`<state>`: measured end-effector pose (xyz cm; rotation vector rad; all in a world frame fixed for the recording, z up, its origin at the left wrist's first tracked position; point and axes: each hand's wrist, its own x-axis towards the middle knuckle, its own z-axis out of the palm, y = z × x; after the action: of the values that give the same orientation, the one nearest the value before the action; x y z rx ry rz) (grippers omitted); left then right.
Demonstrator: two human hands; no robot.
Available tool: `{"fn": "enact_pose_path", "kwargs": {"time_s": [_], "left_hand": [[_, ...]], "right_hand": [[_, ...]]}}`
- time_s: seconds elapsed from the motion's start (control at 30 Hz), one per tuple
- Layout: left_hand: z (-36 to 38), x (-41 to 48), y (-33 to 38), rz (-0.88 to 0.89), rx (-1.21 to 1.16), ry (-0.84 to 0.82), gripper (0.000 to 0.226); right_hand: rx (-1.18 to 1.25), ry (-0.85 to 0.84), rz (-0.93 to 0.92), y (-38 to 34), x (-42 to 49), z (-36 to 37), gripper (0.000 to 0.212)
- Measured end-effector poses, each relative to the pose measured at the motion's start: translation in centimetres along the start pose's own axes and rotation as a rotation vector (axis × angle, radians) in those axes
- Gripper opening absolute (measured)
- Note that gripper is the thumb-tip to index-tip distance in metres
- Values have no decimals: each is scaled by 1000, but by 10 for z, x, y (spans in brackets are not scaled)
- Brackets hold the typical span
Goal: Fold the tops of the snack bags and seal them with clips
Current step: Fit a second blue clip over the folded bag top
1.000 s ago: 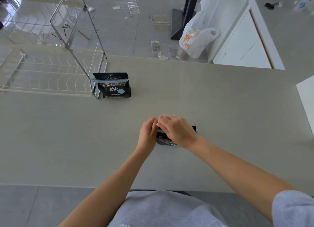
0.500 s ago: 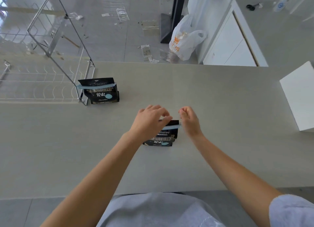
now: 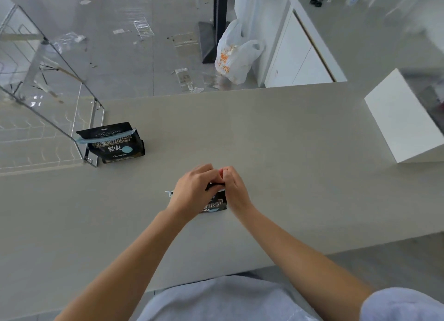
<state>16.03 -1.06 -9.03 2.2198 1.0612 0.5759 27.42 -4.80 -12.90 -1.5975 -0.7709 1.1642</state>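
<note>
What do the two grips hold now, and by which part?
The near snack bag, by its top edge: the left grip curls over the left part, and the right grip pinches the right end.

A pale grey matte tabletop point(image 3: 288, 140) fills the foreground. Beyond its far edge, a glossy grey tiled floor point(image 3: 125, 63) reflects daylight, littered with clear wrappers point(image 3: 144, 28). A white plastic carrier bag point(image 3: 236, 56) sits beside a white cabinet point(image 3: 298, 58).

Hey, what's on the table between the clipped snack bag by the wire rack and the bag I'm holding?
Nothing: the head view shows only bare tabletop between the clipped bag and the held bag.
</note>
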Motion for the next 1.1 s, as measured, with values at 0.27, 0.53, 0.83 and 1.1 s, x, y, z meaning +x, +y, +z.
{"fn": "enact_pose_path", "kwargs": {"time_s": [0.27,0.53,0.83,1.1], "left_hand": [[8,-6,5,23,-36,49,8],[-1,-6,-2,-17,-33,18,7],[-19,-41,-53,-138,-142,44,24],[-14,-44,-65,-96,-168,39,27]], "right_hand": [[-166,-33,-112,8,3,-11,26],[-301,-15,-90,5,4,-12,26],[-978,-236,-603,-37,-25,9,25],[-1149,-204,-806,-32,-19,26,31]]}}
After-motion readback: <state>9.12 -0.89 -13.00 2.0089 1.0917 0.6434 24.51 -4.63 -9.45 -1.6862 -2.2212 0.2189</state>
